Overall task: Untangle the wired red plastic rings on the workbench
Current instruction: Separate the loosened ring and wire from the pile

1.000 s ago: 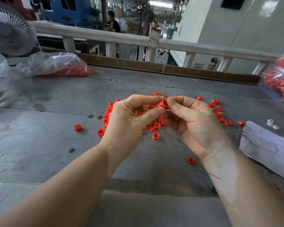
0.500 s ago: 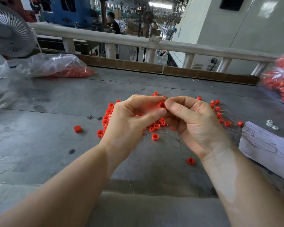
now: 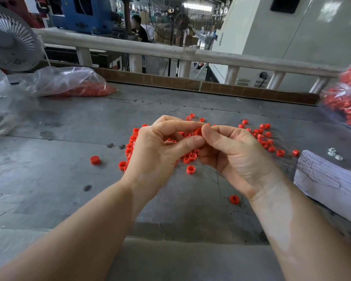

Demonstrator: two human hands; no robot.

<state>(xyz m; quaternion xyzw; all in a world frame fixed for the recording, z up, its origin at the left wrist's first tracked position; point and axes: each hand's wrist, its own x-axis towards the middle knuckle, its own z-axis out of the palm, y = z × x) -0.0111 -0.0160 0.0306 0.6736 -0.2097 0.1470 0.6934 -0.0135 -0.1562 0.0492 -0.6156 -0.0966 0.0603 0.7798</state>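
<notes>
Rings point(image 3: 264, 138): uniform bright red, strung on thin dark wire. Workbench point(image 3: 69, 179): dull grey, with darker stains and scuffs. Plastic bags point(image 3: 65, 82): clear, their contents red. Paper sheet point(image 3: 328, 179): white with faint ruled lines. Railing point(image 3: 170, 52): off-white. Desk fan point(image 3: 8, 41): white. Machine point(image 3: 85, 13) behind: blue.

Both forearms are bare, sleeveless, with no gloves, rings or watch visible.
</notes>
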